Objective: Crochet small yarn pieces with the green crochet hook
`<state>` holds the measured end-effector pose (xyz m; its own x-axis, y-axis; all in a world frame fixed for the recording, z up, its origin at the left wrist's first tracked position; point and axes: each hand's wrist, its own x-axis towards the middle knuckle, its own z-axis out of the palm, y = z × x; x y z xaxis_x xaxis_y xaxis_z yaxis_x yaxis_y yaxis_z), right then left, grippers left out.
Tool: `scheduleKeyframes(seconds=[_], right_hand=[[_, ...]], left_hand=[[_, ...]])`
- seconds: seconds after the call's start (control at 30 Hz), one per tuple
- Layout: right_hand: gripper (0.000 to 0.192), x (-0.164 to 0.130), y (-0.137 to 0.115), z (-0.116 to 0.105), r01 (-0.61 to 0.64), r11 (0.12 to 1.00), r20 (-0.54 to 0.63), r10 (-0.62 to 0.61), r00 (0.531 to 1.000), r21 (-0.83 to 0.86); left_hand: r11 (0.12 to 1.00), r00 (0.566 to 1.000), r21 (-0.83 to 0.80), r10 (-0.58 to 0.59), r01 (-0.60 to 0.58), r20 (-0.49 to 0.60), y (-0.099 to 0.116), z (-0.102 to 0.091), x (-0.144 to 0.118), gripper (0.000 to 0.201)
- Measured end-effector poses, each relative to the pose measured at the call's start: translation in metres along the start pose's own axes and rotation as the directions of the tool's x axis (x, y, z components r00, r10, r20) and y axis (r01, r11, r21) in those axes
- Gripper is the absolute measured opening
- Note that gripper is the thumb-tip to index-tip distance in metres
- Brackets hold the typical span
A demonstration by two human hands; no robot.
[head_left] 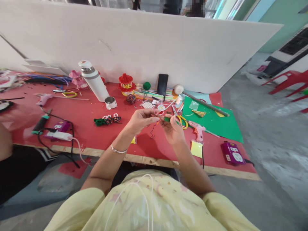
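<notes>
My left hand [141,119] and my right hand [173,130] meet above the red table [96,134], fingertips pinched together. Between them is a small bead piece [160,119] in orange and green, with a thin dark thread [152,131] dangling below it. Which hand grips which part is too small to tell exactly. A silver bangle is on my left wrist. Yellow-handled scissors [181,119] lie just behind my right hand. A string of green, red and white bead flowers [107,120] lies left of my left hand.
A white bottle [94,81] and its cup [110,102] stand at the back, beside a red bead ornament [125,84], a phone [162,84], green paper [214,122], a pink glue gun [198,131] and a purple box [232,153]. Another person's arm [6,134] is at left.
</notes>
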<state>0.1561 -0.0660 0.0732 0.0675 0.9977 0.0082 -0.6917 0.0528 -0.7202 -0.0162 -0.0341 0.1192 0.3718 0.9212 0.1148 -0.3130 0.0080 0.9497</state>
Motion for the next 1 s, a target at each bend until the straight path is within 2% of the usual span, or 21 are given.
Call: scheduleKeyframes(seconds=[0.13, 0.37, 0.6, 0.77, 0.93, 1.0], right_hand=[[0.029, 0.000, 0.000, 0.002, -0.009, 1.000, 0.013, 0.009, 1.000, 0.009], [0.027, -0.004, -0.002, 0.006, -0.045, 0.999, 0.011, 0.045, 0.999, 0.018], [0.022, -0.005, -0.001, 0.010, -0.102, 0.991, 0.020, 0.101, 0.995, 0.089], [0.024, -0.006, 0.001, 0.012, -0.097, 0.988, 0.015, 0.096, 0.995, 0.120], [0.025, -0.003, 0.006, 0.010, -0.044, 0.996, -0.076, 0.050, 0.996, 0.082], [0.027, -0.003, 0.010, 0.008, 0.012, 1.000, -0.114, -0.010, 0.993, 0.017]], left_hand=[[0.999, 0.997, 0.006, 0.035, -0.034, -0.069, -0.003, 0.000, 0.001, 0.038], [0.997, 0.998, -0.057, 0.043, -0.046, -0.048, -0.004, 0.005, 0.002, 0.041], [0.996, 0.993, -0.057, 0.059, -0.065, -0.103, -0.011, 0.001, 0.005, 0.038], [0.997, 0.992, 0.018, 0.081, -0.080, -0.096, -0.013, 0.000, 0.004, 0.044], [0.967, 0.982, 0.203, 0.172, -0.153, -0.077, -0.017, 0.001, 0.004, 0.066], [0.945, 0.978, 0.274, 0.200, -0.177, -0.058, -0.022, 0.000, 0.004, 0.072]])
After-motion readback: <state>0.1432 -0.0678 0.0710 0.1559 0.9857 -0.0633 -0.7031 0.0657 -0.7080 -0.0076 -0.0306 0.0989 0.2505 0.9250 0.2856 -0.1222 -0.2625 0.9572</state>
